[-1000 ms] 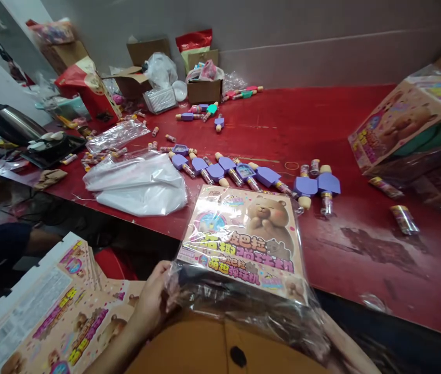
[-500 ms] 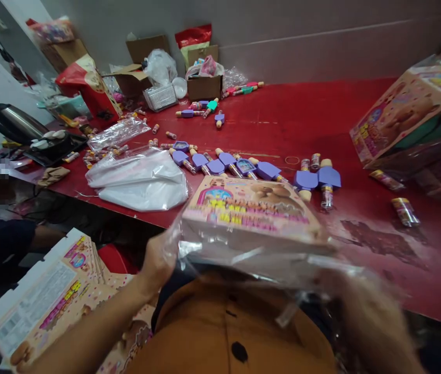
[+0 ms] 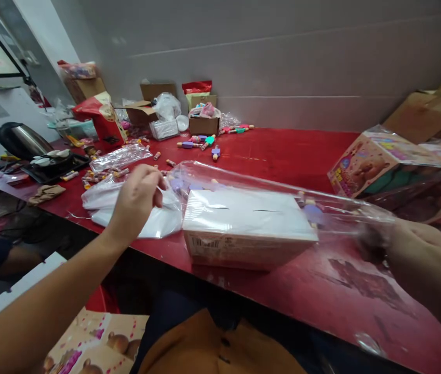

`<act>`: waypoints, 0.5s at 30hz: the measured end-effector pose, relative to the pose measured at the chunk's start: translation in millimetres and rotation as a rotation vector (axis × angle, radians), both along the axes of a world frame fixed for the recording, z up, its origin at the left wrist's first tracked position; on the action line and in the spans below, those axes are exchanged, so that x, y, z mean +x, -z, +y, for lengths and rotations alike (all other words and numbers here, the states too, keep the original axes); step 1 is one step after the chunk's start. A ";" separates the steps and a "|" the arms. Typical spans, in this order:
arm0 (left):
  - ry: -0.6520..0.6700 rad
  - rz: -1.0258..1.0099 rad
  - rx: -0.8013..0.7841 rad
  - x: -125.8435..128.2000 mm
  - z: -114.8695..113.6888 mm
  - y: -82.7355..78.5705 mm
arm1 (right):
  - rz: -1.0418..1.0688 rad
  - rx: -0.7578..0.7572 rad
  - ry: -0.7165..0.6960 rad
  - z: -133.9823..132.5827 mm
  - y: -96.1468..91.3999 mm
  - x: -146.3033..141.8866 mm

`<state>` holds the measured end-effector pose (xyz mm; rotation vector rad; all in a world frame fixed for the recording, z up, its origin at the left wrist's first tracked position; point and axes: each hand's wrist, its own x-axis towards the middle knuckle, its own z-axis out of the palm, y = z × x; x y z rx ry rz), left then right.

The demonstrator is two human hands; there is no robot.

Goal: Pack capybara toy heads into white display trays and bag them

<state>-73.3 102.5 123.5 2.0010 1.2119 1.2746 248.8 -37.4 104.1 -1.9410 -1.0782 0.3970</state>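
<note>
A cardboard box [image 3: 247, 213] stands at the front of the red table, its white side with two slits facing up and a barcode on the side toward me. A clear plastic bag [image 3: 259, 182] surrounds it, its opening stretched wide above the box. My left hand [image 3: 140, 195] is closed at the bag's left edge, fingers pinched together. At the right, my right hand [image 3: 395, 241] grips the other edge of the bag; its fingertips are blurred. Purple plastic pieces [image 3: 313, 212] show through the film behind the box.
Flat plastic bags [image 3: 158, 221] lie under my left hand. Printed boxes [image 3: 372, 161] stand at the right. Cartons [image 3: 203, 124], a kettle [image 3: 23, 140] and small candy tubes line the back and left. Folded printed cardboard [image 3: 99, 337] sits below the table edge.
The box has gone from near my body onto the table, now showing its white side instead of the printed face. My hands have moved up and apart, spreading the bag's opening.
</note>
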 end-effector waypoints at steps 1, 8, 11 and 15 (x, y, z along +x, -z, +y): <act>-0.004 -0.041 0.185 1.1 -8.7 1.7 | 0.013 -0.004 0.011 -0.5 -0.8 -2.0; 0.181 0.699 0.801 44.5 -54.2 19.9 | -0.104 -0.025 0.069 -2.2 -4.4 -4.6; 0.535 0.670 0.844 43.3 -60.9 25.8 | -0.062 -0.012 0.051 -4.2 -2.0 -5.1; 1.110 0.983 0.575 -6.5 -72.8 63.7 | 0.049 0.095 0.042 -3.1 5.4 -6.6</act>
